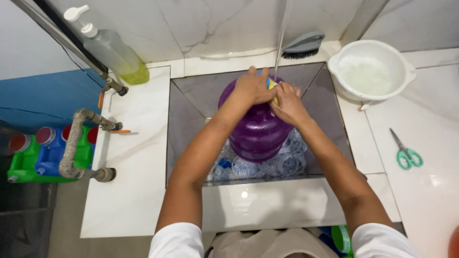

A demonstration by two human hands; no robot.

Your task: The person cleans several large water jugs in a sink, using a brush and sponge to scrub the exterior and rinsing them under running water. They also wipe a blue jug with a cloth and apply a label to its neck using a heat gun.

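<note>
Both hands on purple jug (258,129) in tiled sink (186,119): left hand (252,88) flat on top, right hand (288,102) grip closed round yellow sponge (272,86). White marble surface (134,157), basin (368,69), green scissors (406,153) right.

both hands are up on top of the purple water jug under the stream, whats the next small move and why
Probably turn the purple water jug a little in the sink and keep wiping. The left hand steadies its top, the right hand presses what looks like a yellow sponge near the neck, and the water stream lands on that one spot, so the other faces seem unreached.
</note>
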